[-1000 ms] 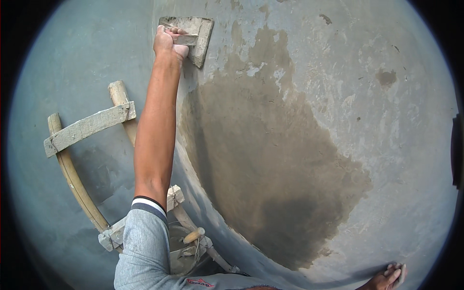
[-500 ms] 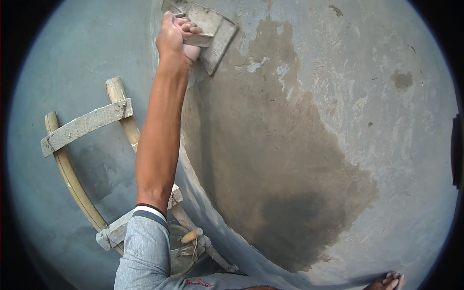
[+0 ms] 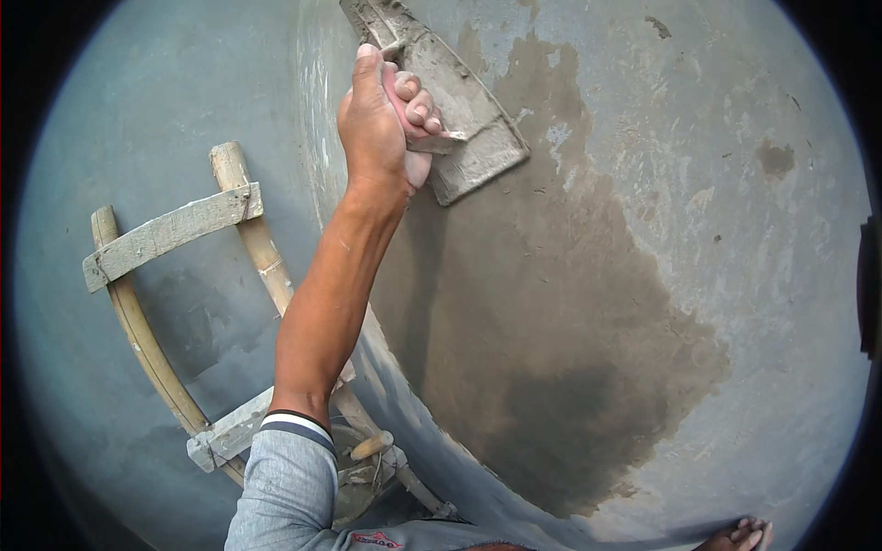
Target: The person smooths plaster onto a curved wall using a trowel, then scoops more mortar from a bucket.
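My left hand (image 3: 386,124) is wrapped round the handle of a plastering float (image 3: 469,106), a long flat plate crusted with grey cement. The float lies against or close to the wall (image 3: 542,275), over the upper part of a damp brown patch; the exact contact cannot be told. Its far end runs out at the top edge of the view. At the bottom right, cut by the edge, my right hand (image 3: 742,535) is beside the wall's pale grey surface with its fingers bent together. Whether anything is inside them is hidden.
A wooden pole ladder (image 3: 152,344) with nailed crosspieces leans at the left, partly behind my left forearm. A bluish-grey wall (image 3: 175,119) meets the patched wall along a corner line. Pale, rough plaster (image 3: 763,303) surrounds the brown patch on the right.
My left hand has moved right and slightly down with the float, and more of the plate shows. My right hand stays almost in place at the lower right.
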Demonstrator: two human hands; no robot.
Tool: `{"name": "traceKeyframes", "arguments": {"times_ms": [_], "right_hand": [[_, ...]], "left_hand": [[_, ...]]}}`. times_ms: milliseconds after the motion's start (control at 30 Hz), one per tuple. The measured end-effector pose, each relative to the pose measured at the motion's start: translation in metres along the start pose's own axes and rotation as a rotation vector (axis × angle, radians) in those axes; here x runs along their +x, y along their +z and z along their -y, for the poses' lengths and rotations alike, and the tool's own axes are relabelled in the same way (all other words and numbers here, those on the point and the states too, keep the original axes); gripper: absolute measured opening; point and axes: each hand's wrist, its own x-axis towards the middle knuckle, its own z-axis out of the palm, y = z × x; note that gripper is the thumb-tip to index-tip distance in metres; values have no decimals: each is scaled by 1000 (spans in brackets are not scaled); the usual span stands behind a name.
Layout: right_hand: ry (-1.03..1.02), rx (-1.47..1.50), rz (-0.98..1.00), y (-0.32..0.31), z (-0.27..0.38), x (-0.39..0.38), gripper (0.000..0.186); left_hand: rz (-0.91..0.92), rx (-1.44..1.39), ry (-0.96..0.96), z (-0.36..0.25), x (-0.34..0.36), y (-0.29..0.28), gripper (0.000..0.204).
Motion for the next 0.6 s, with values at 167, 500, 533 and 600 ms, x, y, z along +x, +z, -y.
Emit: {"name": "traceKeyframes", "arguments": {"times_ms": [167, 500, 533, 600], "right_hand": [[126, 250, -27, 5, 4, -2, 32], [-27, -238, -14, 1, 0, -4, 34], [-22, -241, -23, 3, 0, -5, 36], [50, -229, -53, 7, 4, -5, 39]], "left_hand": [[-157, -110, 98, -32, 86, -98, 29], [-51, -162, 10, -16, 52, -67, 26], [-105, -168, 28, -20, 61, -76, 26], [-107, -132, 36, -19, 44, -61, 26]]}}
